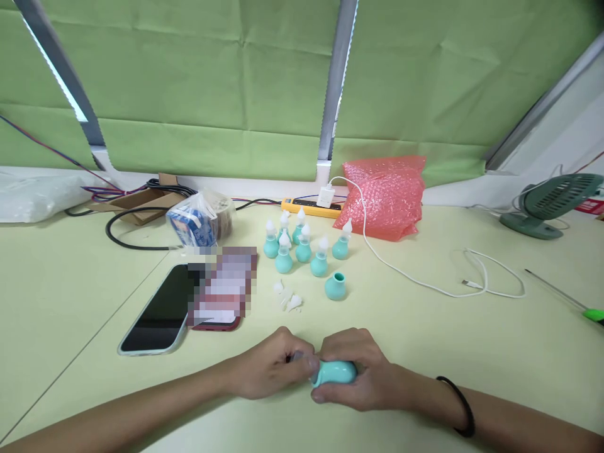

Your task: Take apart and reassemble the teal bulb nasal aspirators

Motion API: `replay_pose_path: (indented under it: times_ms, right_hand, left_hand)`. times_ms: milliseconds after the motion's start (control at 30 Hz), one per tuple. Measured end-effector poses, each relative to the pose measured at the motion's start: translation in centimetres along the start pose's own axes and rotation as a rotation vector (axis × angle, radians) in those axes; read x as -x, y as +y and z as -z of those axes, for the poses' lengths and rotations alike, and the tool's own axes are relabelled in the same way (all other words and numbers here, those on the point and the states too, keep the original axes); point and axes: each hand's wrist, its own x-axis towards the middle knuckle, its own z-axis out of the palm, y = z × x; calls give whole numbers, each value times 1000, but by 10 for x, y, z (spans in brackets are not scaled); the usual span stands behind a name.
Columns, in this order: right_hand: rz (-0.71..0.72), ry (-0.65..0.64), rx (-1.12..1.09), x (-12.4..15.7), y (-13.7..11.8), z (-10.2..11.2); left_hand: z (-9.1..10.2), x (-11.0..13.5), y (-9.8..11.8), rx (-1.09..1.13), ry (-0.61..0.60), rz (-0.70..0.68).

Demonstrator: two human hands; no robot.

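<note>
My right hand [358, 371] wraps round a teal rubber bulb [337, 372], which lies on its side with its neck toward the left. My left hand [278, 363] is closed at that neck, pinching a clear plastic nozzle [297, 357] mostly hidden by my fingers. Whether the nozzle sits inside the neck I cannot tell. Beyond my hands, a bare teal bulb [335, 287] stands with its mouth open. Behind it are several upright nasal aspirators [284, 258] with teal bulbs and white tips. Small white plastic pieces [294, 302] lie left of the bare bulb.
Two phones, one dark-screened [158, 311] and one red-edged [226, 292], lie at left. Behind are a bagged blue packet [193, 223], a yellow power strip [306, 207] and pink bubble wrap [384, 198]. A white cable [425, 286], screwdriver [561, 291] and green fan [542, 204] are right.
</note>
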Motion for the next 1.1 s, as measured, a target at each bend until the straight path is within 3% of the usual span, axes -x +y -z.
replay_pose_path:
  times_ms: [133,200,267,333,433,533,667,767,967,1100]
  right_hand:
    - [49,35,25,1,2,0]
    - [148,7,74,2,3,2]
    - [254,-39,138,2,4,4]
    - [299,-36,175,2,6,6]
    - [298,65,164,2,8,4]
    - [317,75,167,3,10,2]
    - [318,25,198,4,11,2]
    - [317,68,191,4,11,2]
    - [314,172,179,-1,7,6]
    - [302,264,188,-5,8,20]
  left_hand:
    - [-3,-4,-3,271,-31,50]
    - [-4,-6,-6,420,-33,58]
    - [-1,-7,-7,481,40,50]
    - [5,-7,-6,342,202,24]
    - [17,-5,-1,-139,463,-8]
    - [22,-5,-2,-577,596,-49]
    - [14,-9,-13,-1052,622,-129]
    - [5,-12,-20,-1334,649,-166]
    - [3,-12,-22,-1375,539,-128]
    - [6,-9,-20,-1333,485,-118]
